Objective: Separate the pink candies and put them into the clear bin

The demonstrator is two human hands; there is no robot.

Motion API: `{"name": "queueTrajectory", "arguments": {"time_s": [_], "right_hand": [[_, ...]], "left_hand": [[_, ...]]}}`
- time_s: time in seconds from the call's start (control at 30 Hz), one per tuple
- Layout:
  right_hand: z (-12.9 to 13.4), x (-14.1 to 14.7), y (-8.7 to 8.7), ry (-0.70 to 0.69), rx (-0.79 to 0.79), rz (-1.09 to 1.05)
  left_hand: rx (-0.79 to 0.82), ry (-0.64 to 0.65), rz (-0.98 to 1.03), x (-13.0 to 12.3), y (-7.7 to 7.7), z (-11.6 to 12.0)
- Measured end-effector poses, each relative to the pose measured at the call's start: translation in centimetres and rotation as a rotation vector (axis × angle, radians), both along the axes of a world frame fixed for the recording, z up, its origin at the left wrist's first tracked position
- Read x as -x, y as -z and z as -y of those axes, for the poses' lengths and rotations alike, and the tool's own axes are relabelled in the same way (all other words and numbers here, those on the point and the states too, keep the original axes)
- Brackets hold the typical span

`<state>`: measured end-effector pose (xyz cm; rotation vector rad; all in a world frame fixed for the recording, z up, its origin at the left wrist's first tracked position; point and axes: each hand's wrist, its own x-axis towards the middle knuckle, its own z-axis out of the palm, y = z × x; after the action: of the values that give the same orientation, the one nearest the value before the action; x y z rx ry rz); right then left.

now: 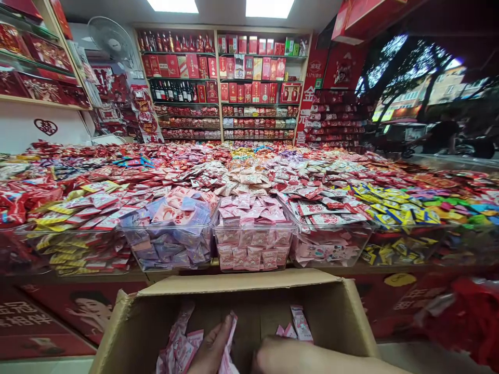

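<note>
An open cardboard box [249, 280] stands at the bottom centre, below the display. Inside it, my left hand [212, 345] is closed on a pink packet [230, 343], pinched between thumb and fingers. More pink packets [181, 348] lie beside it along the left of the box. My right hand [280, 356] reaches into the box from the right, its fingers blurred and hidden behind the back of the hand. Just beyond it, a pink-and-white packet [301, 323] leans near the box's back wall.
Clear bins of wrapped sweets line the counter past the box, including a bin of pink packets [253, 249] in the middle. Shelves [218, 93] of bottles and red boxes stand behind. A red bag [468, 322] is at the lower right.
</note>
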<state>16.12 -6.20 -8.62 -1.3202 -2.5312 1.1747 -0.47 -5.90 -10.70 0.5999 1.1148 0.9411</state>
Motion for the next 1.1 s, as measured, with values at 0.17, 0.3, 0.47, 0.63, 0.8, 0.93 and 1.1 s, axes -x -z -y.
{"name": "queueTrajectory", "arguments": {"time_s": [0.17,0.3,0.47,0.63,0.8,0.93,1.1], "right_hand": [[-1.5,-0.8,-3.1,0.143,-0.126,-0.163],[-1.6,-0.9,-3.5,0.356,0.036,-0.413],[-1.3,-0.4,-2.6,0.521,0.306,-0.622],[-1.3,-0.2,-3.4,0.624,0.439,-0.732],[-1.1,-0.7,-4.6,0.665,0.755,-1.088],[-1.1,-0.8,-4.8,0.663,0.836,-1.157],[-1.2,-0.2,-4.2,0.716,0.586,-0.985]], "left_hand": [[-0.114,0.18,0.081,0.5,-0.1,0.3],[-0.1,0.28,0.152,0.8,-1.2,0.6],[-0.136,0.364,0.072,0.4,-2.9,0.9],[-0.101,0.294,0.003,0.1,-2.3,0.9],[-0.178,0.414,-0.04,0.2,-2.0,1.0],[-0.313,0.617,-0.203,-0.5,-2.4,1.6],[-0.33,0.665,-0.306,-0.9,-2.7,2.3]]}}
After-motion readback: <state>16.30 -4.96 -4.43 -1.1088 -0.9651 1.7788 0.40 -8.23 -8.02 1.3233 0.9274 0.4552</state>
